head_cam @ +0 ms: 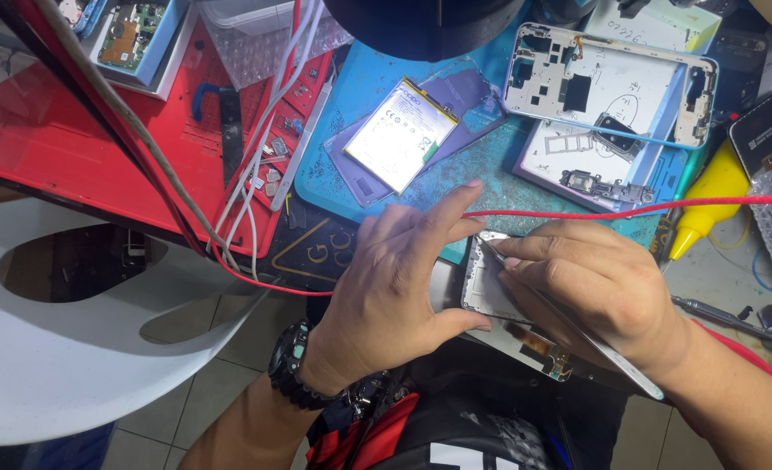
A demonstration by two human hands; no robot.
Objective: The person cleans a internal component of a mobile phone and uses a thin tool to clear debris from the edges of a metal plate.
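My left hand (394, 283) grips the left side of an opened phone body (488, 292) held at the bench's front edge, fingers spread over its top. My right hand (603, 287) holds metal tweezers (577, 326) like a pen, their tip touching the phone's upper left corner. An orange flex cable (534, 338) shows at the phone's lower end. A black watch sits on my left wrist (294, 365).
On the blue mat (360, 87) lie a white phone battery (401, 132) on a purple back cover, and a white phone mid-frame (612, 83). A red wire (630, 211) crosses above my hands. Red tray (72, 139) at left, yellow bottle (708, 200) and screwdriver (734, 318) at right.
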